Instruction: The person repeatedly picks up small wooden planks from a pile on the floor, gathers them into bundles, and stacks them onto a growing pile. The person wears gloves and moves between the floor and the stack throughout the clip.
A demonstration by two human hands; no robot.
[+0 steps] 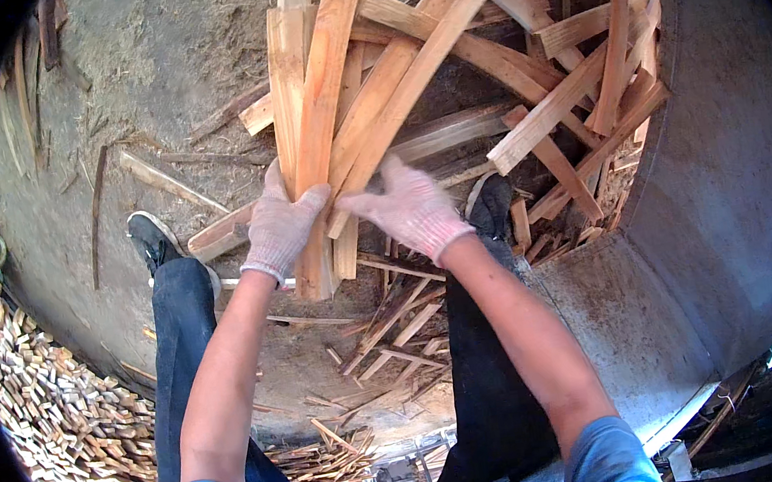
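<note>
My left hand, in a pale knitted glove, is closed around the lower part of an orange-brown wooden slat. Its thumb lies over that slat, and a paler slat runs beside it along the fingers. In a matching glove, my right hand is slightly blurred, with thumb and forefinger spread apart. It is by the lower end of a long slanting slat; whether it touches the wood I cannot tell. The slats' far ends overlap the pile, and the undersides of both hands are hidden.
A heap of crossed slats lies ahead and to the right, against a curved grey metal sheet. Thin scraps lie between my feet. Many short wood pieces are piled at the lower left. The floor is dusty.
</note>
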